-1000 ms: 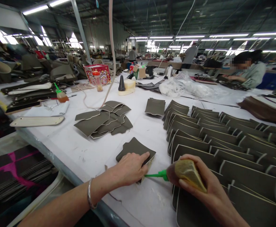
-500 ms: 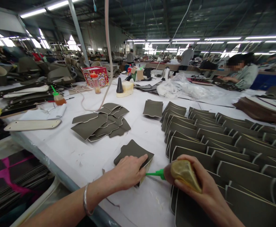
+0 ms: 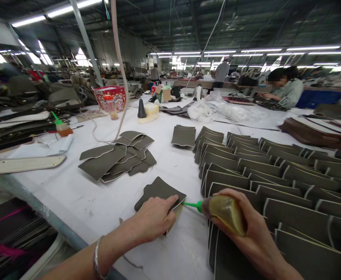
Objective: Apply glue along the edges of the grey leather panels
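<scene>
One dark panel [image 3: 158, 188] lies inward of the table's [image 3: 100, 206] near-left edge under the left hand [image 3: 155, 218] (index straight on top; pinching or not, can't tell), right corner by the green nozzle [image 3: 199, 206] of the bottle [image 3: 225, 211], gripped lengthwise-left by the right hand [image 3: 250, 225].

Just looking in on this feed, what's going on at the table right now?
A person's left hand rests on a dark grey-green panel, index finger extended across the top. The right hand grips a bottle, its green nozzle pointing at the panel's right edge; whether anything is coming out can't be seen. Similar pieces lie in a loose pile beyond the left hand, and overlapping rows of them fill the table's right side.
</scene>
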`<state>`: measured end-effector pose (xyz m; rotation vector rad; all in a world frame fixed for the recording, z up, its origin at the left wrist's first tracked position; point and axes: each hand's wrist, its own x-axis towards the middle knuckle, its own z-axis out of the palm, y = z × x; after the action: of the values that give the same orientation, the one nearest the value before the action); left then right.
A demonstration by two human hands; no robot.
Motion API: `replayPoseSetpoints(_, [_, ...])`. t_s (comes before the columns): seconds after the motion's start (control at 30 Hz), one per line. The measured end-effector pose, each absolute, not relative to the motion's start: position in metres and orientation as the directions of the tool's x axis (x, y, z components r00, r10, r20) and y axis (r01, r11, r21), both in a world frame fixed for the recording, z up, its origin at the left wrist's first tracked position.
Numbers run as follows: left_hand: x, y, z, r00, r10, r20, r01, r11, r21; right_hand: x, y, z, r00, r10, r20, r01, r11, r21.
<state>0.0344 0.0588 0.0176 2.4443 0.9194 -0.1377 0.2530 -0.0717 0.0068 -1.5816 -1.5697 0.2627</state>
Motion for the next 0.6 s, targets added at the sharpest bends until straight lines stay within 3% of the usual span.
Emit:
replayPoseSetpoints(0.27, [0.034, 0.057, 0.017, 0.757, 0.599, -0.262, 0.648, -0.632, 0.425, 0.249, -0.071, 0.006, 0.226, 0.867, 0.443, 0.748, 0.137, -0.649])
replayPoseSetpoints(0.6, [0.033, 0.053, 0.016, 0.748, 0.616, -0.249, 0.653, -0.612, 0.447, 0.218, -0.105, -0.003, 0.337, 0.934, 0.119, 0.462, -0.054, -0.885])
